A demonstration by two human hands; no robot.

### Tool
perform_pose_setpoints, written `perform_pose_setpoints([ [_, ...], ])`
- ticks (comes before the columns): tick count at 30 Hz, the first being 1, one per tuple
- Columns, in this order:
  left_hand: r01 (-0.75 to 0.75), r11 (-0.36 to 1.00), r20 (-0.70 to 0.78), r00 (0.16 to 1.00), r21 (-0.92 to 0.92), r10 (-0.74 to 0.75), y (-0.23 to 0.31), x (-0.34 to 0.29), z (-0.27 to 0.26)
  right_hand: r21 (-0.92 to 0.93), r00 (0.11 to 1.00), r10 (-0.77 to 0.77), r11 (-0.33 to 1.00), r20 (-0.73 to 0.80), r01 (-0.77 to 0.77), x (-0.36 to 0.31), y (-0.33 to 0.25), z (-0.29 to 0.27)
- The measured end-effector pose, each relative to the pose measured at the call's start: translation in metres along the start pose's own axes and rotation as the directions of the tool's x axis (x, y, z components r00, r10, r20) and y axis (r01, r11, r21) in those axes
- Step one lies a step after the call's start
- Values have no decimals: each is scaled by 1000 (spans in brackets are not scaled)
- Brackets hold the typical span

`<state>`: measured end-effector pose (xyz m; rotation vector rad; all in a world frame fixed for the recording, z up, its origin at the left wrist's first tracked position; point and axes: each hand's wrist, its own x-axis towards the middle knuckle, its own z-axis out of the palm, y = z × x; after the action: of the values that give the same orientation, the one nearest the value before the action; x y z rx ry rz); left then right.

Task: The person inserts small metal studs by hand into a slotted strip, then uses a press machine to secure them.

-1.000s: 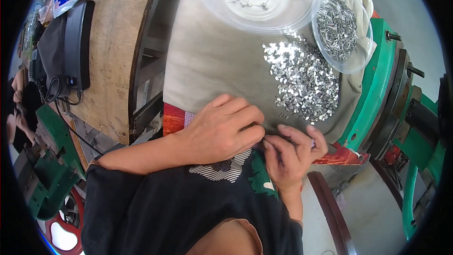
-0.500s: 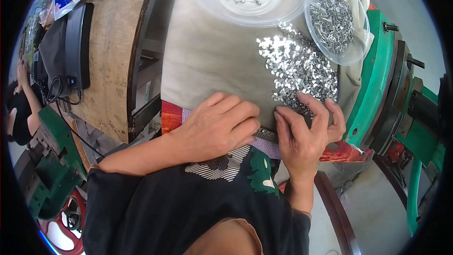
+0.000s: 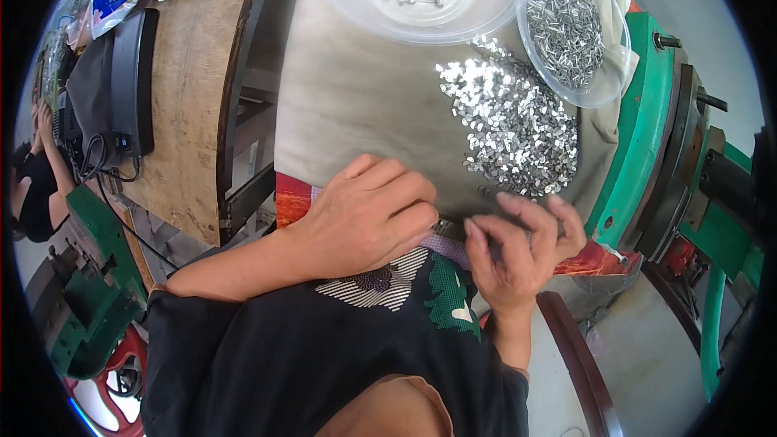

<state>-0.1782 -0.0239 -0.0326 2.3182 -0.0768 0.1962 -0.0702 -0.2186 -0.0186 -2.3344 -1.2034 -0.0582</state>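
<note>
My left hand [image 3: 368, 214] rests at the near edge of the cloth, fingers curled inward, and whatever they hold is hidden. Just right of it is my right hand [image 3: 522, 255], thumb and index fingertips close together in a pinch; anything between them is too small to make out. Its other fingers are bent and raised, short of a pile of small shiny metal pieces [image 3: 514, 121]. The pile lies spread on the grey-beige cloth [image 3: 356, 105]. A dark metal edge between the hands is mostly covered by them.
Behind the pile stand a round clear tub [image 3: 550, 93] of thin metal pins and a wider clear tub [image 3: 348, 12] with a few pin-like parts. Green machinery [image 3: 639, 129] borders the right. At left are a wooden table [image 3: 182, 97], a black device [image 3: 133, 81] and another person's arm [image 3: 55, 158].
My right hand has drawn back from the pile's near edge toward my body and my left hand. The left hand has shifted only slightly and stays curled.
</note>
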Motion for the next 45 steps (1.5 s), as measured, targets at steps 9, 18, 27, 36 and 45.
perform_pose_setpoints([
  [9,-64,997,-40,997,53,66,-2,-3,4,-29,999,41,999,-12,-42,-13,1,2],
  [18,-78,996,-13,997,48,79,2,0,5,-93,998,41,995,41,-37,15,6,4],
  [27,-97,994,10,995,47,96,-1,-1,6,-60,998,58,997,24,-56,15,5,3],
  [36,-4,1000,-36,999,-15,3,-1,-6,2,41,1000,-19,999,-22,19,-10,-9,5],
  [45,-5,1000,-27,1000,1,5,-1,-7,3,-42,996,83,996,-15,-83,-11,4,2],
])
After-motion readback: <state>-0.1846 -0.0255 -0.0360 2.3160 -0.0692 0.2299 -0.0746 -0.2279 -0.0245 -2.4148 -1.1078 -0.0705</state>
